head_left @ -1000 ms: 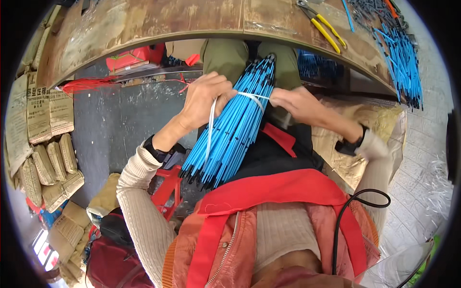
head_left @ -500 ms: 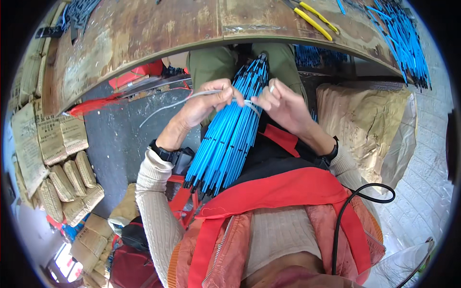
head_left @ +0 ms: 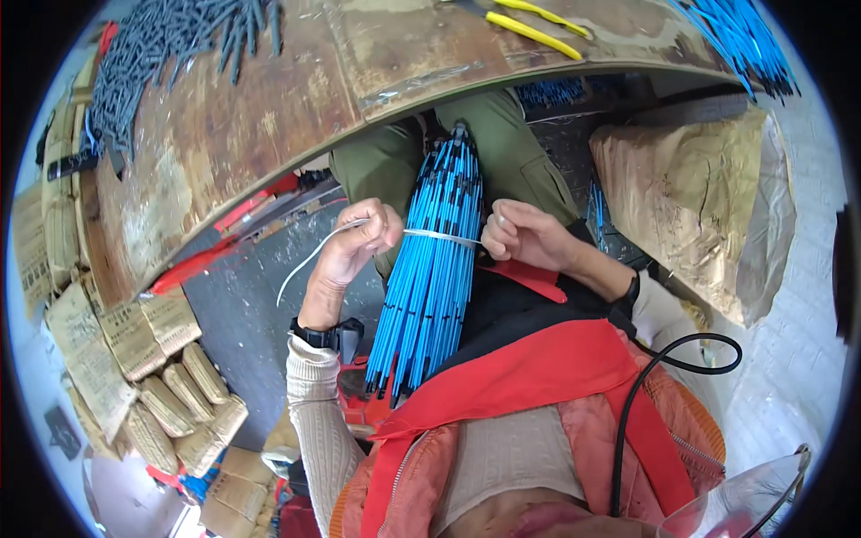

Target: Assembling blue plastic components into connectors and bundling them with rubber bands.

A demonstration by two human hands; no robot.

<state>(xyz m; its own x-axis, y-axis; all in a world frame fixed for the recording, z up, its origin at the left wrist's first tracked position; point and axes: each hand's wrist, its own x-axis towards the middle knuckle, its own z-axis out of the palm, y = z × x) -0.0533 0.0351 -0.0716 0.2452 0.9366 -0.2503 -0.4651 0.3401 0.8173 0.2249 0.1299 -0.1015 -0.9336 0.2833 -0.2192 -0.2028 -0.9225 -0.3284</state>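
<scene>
A bundle of thin blue tubes with black ends (head_left: 421, 305) lies lengthwise over my lap, its narrow end toward the table. Across its upper part runs a pale tie strip (head_left: 439, 235), drawn taut between my hands. My left hand (head_left: 360, 238) is closed on the strip just left of the bundle, and a loose tail hangs from it down to the left. On the other side, my right hand (head_left: 527, 235) has its fingers curled closed at the strip's other end. The strip's underside path behind the bundle is hidden.
A worn wooden table (head_left: 296, 117) arches ahead, bearing a pile of grey pieces (head_left: 170, 63), yellow-handled pliers (head_left: 538, 31) and more blue tubes (head_left: 740, 45). Brown paper packs (head_left: 179, 394) stack at the left. A large paper sack (head_left: 691, 197) stands at right.
My hands have moved apart to either side of the bundle, and the strip now stretches straight across it. The view has shifted, showing more of the grey pile at left.
</scene>
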